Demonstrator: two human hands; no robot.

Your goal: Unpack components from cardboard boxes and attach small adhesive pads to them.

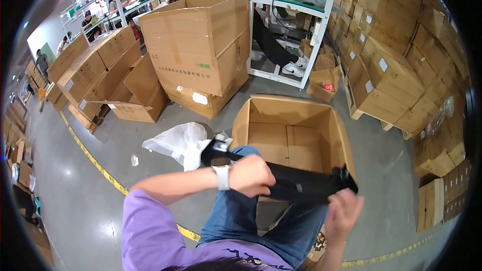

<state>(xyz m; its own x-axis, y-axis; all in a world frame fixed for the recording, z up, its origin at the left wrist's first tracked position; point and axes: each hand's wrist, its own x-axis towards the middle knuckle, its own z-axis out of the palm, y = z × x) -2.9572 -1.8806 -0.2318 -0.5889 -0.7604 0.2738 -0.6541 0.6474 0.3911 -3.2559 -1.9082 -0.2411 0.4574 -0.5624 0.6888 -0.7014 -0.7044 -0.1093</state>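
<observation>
A long black object with bulkier ends lies across my lap, in front of an open cardboard box. I cannot make out its kind. My left hand, with a pale watch on its wrist, is closed around the middle of it in a fist. At the object's right end, the bent fingers of my right hand grip its edge, slightly blurred. Beside my left knee, a crumpled white plastic bag rests on the floor by the box.
A large open carton stands ahead, next to a workbench where a person sits. Stacked boxes on pallets line the right side. More cartons stand at left, along a yellow floor line.
</observation>
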